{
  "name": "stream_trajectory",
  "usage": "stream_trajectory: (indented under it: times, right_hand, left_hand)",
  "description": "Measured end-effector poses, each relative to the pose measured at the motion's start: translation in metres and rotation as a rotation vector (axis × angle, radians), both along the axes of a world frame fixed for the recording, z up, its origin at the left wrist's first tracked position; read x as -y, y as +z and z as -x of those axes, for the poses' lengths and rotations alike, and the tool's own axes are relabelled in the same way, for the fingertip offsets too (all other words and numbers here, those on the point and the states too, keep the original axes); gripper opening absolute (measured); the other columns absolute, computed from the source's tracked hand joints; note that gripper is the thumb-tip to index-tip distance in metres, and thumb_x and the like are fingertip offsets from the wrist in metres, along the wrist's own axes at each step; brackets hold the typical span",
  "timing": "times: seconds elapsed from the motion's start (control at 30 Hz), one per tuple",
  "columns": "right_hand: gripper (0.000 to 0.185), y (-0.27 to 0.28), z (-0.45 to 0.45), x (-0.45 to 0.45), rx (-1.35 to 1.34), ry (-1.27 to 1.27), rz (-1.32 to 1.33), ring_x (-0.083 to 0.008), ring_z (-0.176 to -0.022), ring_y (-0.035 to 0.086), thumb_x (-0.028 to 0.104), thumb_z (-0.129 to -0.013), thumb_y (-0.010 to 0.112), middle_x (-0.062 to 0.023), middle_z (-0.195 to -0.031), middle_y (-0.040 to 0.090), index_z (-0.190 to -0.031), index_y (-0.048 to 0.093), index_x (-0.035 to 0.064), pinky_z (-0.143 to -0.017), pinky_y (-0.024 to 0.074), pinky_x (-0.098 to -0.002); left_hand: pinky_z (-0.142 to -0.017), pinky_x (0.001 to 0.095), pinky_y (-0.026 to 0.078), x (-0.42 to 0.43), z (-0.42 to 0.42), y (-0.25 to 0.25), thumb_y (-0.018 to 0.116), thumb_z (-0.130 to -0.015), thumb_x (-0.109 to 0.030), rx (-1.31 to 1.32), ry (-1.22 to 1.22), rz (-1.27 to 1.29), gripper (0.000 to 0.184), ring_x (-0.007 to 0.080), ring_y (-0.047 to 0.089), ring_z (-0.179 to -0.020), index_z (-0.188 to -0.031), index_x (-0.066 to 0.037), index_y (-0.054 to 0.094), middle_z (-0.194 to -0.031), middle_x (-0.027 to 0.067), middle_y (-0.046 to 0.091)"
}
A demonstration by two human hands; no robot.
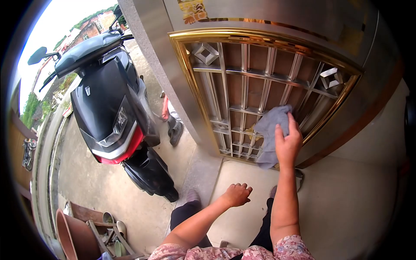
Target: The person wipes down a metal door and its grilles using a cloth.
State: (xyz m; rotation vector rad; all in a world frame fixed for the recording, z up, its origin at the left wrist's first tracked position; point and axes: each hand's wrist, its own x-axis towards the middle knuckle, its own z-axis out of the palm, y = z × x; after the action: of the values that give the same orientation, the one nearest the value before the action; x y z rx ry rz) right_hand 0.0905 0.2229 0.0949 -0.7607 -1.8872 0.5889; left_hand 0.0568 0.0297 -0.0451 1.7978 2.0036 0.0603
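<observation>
My right hand [288, 145] presses a crumpled grey cloth [275, 130] against the lower metal grille [247, 108] of a door [264, 17]. The thumb and index finger stretch over the cloth; the other fingers are hard to make out. Silver bars and diamond-shaped ornaments fill the grille, inside a shiny gold frame [260, 37]. Below and left of it, my left hand [236, 195] hangs in the air above the floor, holding nothing. Its fingers are loosely bent and a little apart.
To the left stands a black scooter [106, 99] with a red and white front, past the grey door post [167, 73]. Dark shoes [175, 131] lie behind it. A brown tub [71, 238] and a wooden stool [102, 236] are at the lower left. Pale tiles [346, 203] cover the floor.
</observation>
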Motion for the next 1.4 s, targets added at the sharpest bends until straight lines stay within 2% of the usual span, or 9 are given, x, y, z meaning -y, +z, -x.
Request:
stream_trajectory:
  times: [0.13,0.33,0.53,0.63,0.9,0.93,1.13,1.23,1.4]
  right_hand:
    - [0.045,-0.002,-0.003,-0.002,0.174,-0.036,-0.001,-0.0252,-0.094,0.064,0.009,-0.079,0.065,-0.0218,-0.107,0.064,-0.120,0.055,-0.0064,-0.084,0.0482,-0.0331]
    - [0.043,0.000,-0.014,-0.009,-0.274,0.469,0.514,-0.0236,-0.095,0.064,0.009,-0.078,0.065,-0.0209,-0.103,0.066,-0.117,0.056,-0.0083,-0.087,0.0470,-0.0324]
    - [0.042,0.003,-0.011,-0.007,0.034,-0.035,-0.077,-0.0305,-0.089,0.065,0.012,-0.079,0.066,-0.0200,-0.104,0.065,-0.117,0.058,-0.0035,-0.083,0.0490,-0.0345]
    - [0.044,-0.001,-0.004,0.004,0.143,-0.101,-0.016,-0.0371,-0.092,0.063,0.013,-0.077,0.066,-0.0237,-0.104,0.064,-0.118,0.058,-0.0015,-0.083,0.0495,-0.0363]
    - [0.048,-0.002,0.002,0.023,-0.153,0.414,0.347,-0.0243,-0.096,0.065,0.009,-0.077,0.067,-0.0231,-0.105,0.066,-0.119,0.054,-0.0096,-0.086,0.0475,-0.0323]
    - [0.049,-0.005,0.006,0.023,-0.135,0.273,0.149,-0.0363,-0.101,0.063,0.017,-0.078,0.068,-0.0230,-0.104,0.065,-0.120,0.057,-0.0038,-0.085,0.0500,-0.0369]
    - [0.051,-0.001,0.013,0.019,0.225,0.006,-0.070,-0.0381,-0.086,0.061,0.024,-0.080,0.067,-0.0172,-0.100,0.060,-0.127,0.054,0.0104,-0.073,0.0493,-0.0466]
    - [0.055,-0.013,0.024,0.017,0.051,0.158,0.052,-0.0386,-0.092,0.062,0.024,-0.080,0.068,-0.0195,-0.104,0.063,-0.129,0.052,0.0065,-0.078,0.0501,-0.0426]
    - [0.055,-0.018,0.029,0.009,-0.394,0.577,0.505,-0.0209,-0.097,0.063,0.016,-0.082,0.067,-0.0210,-0.112,0.063,-0.129,0.049,-0.0046,-0.086,0.0468,-0.0293]
  left_hand:
    - [-0.074,0.0419,0.049,-0.002,-0.002,-0.001,0.065,-0.081,-0.034,-0.004,-0.012,0.034,0.041,0.0321,0.061,-0.088,-0.110,-0.007,0.054,-0.098,0.0137,0.059]
    - [-0.076,0.0427,0.049,-0.004,-0.003,-0.005,0.064,-0.082,-0.036,-0.002,-0.005,0.026,0.041,0.0329,0.061,-0.090,-0.111,-0.007,0.054,-0.100,0.0144,0.059]
    - [-0.079,0.0440,0.049,-0.009,-0.004,-0.001,0.063,-0.083,-0.036,-0.007,-0.004,0.049,0.042,0.0339,0.060,-0.091,-0.114,-0.009,0.054,-0.101,0.0144,0.059]
    - [-0.079,0.0441,0.049,-0.008,-0.004,-0.004,0.062,-0.083,-0.037,-0.005,-0.016,0.061,0.044,0.0339,0.060,-0.091,-0.116,-0.009,0.053,-0.101,0.0144,0.059]
    - [-0.075,0.0432,0.050,-0.007,-0.006,0.009,0.067,-0.081,-0.035,-0.005,-0.007,0.020,0.042,0.0325,0.062,-0.091,-0.109,-0.006,0.056,-0.100,0.0145,0.060]
    - [-0.075,0.0434,0.050,-0.006,-0.005,0.009,0.067,-0.081,-0.035,-0.005,-0.001,-0.009,0.042,0.0326,0.062,-0.091,-0.108,-0.006,0.056,-0.100,0.0145,0.060]
    - [-0.076,0.0434,0.048,-0.003,-0.003,-0.004,0.066,-0.081,-0.034,0.041,0.001,0.014,0.042,0.0330,0.060,-0.089,-0.111,-0.007,0.054,-0.097,0.0146,0.058]
    - [-0.075,0.0426,0.048,-0.003,-0.005,-0.004,0.067,-0.080,-0.033,0.042,-0.006,-0.002,0.042,0.0331,0.061,-0.088,-0.110,-0.006,0.055,-0.097,0.0147,0.059]
    - [-0.073,0.0413,0.049,-0.003,-0.008,-0.006,0.067,-0.080,-0.034,0.018,-0.015,0.023,0.043,0.0327,0.061,-0.088,-0.109,-0.006,0.055,-0.097,0.0146,0.059]
